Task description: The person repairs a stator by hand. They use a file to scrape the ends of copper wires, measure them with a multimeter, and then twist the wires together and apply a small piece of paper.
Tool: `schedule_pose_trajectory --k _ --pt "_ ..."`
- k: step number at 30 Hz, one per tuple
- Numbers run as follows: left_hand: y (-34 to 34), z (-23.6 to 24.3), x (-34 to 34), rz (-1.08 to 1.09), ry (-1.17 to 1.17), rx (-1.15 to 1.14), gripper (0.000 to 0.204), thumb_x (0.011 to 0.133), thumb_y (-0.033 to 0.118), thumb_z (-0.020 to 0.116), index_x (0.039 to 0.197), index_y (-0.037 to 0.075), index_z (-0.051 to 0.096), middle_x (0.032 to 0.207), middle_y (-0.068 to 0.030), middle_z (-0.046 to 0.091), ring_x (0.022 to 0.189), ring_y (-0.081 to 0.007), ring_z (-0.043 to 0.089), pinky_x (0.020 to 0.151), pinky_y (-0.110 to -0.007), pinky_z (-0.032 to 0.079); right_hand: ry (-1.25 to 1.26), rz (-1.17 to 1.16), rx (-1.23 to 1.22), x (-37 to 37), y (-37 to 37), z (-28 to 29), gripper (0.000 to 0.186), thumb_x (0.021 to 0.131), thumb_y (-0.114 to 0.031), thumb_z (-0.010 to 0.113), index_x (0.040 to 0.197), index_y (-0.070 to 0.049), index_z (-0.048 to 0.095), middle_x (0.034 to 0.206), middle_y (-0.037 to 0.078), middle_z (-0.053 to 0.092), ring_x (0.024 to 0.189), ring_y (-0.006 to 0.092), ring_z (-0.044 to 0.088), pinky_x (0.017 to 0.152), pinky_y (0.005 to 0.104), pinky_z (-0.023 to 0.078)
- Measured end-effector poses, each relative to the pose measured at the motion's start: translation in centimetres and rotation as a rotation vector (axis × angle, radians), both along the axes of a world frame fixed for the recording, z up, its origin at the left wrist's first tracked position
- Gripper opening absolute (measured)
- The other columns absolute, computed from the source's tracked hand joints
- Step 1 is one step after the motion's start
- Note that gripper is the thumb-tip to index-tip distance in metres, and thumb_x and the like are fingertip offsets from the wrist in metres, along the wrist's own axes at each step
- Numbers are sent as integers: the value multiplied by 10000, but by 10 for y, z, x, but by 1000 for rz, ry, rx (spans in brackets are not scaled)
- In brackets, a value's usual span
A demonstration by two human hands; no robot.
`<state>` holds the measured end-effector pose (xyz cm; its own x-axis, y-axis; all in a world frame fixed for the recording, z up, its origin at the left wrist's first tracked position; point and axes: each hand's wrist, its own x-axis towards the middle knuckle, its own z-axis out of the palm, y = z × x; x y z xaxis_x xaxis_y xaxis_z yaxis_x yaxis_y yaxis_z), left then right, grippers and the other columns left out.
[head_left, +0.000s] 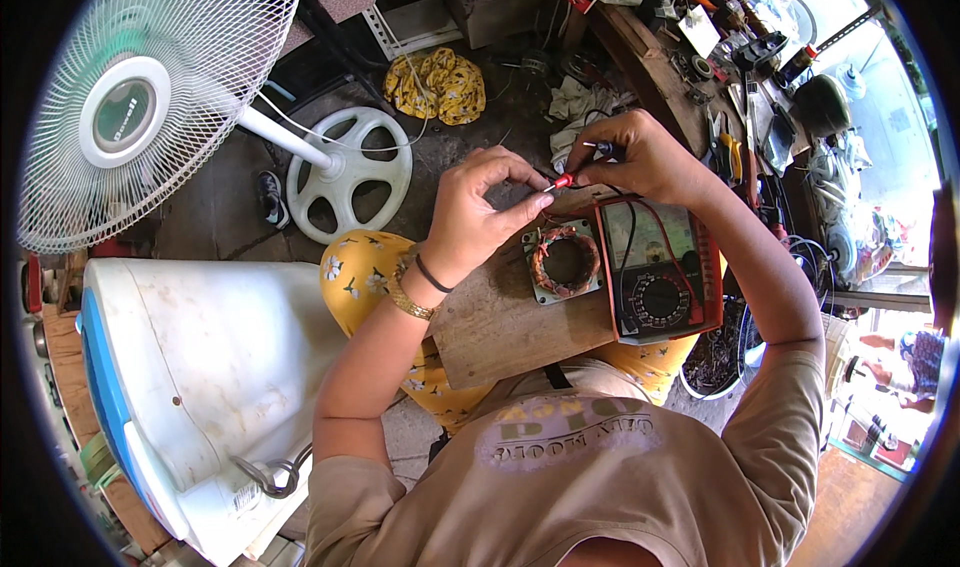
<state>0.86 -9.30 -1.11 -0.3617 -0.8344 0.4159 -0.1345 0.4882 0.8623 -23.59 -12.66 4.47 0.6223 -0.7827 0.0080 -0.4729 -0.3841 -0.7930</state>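
My left hand (488, 199) pinches at the metal end of a red test probe (563, 182), with thumb and index finger close together. My right hand (618, 155) grips that red probe and a dark probe (600, 148) among its curled fingers. Under my hands, a wooden board (510, 337) rests across my lap, bearing a square motor stator with a ring of copper windings (542, 267). Right of the stator lies an analog multimeter (633, 252) in an orange-red case, its red and black leads running up to my right hand.
A standing fan (125, 112) is at upper left, above a large white appliance (190, 347). A yellow floral cloth (435, 82) lies on the floor ahead. A cluttered wooden workbench (650, 37) with pliers (730, 152) runs along the right. People (920, 367) appear at far right.
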Motion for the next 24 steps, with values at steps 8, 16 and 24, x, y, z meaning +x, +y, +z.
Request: schedule_pose_trajectory --k 8,16,24 --pt "4 -2 -2 191 -98 -130 111 743 59 806 772 47 700 821 -61 724 808 -249 643 764 -356 500 41 -36 -264 5 12 16 214 862 -118 726 1044 -11 688 978 152 706 974 336 682 846 401 522" --pt "5 -17 -4 232 -8 99 102 761 56 797 800 33 706 815 -75 723 819 -228 649 772 -344 503 42 226 -168 9 20 18 184 921 -155 651 1061 -40 679 928 168 700 912 371 672 804 449 519" --pt "4 -19 -3 227 -12 132 103 770 56 790 825 19 712 820 -86 715 807 -207 655 765 -329 505 80 260 -74 21 22 14 247 897 -67 648 1133 -12 694 1048 171 716 954 351 683 841 430 531"
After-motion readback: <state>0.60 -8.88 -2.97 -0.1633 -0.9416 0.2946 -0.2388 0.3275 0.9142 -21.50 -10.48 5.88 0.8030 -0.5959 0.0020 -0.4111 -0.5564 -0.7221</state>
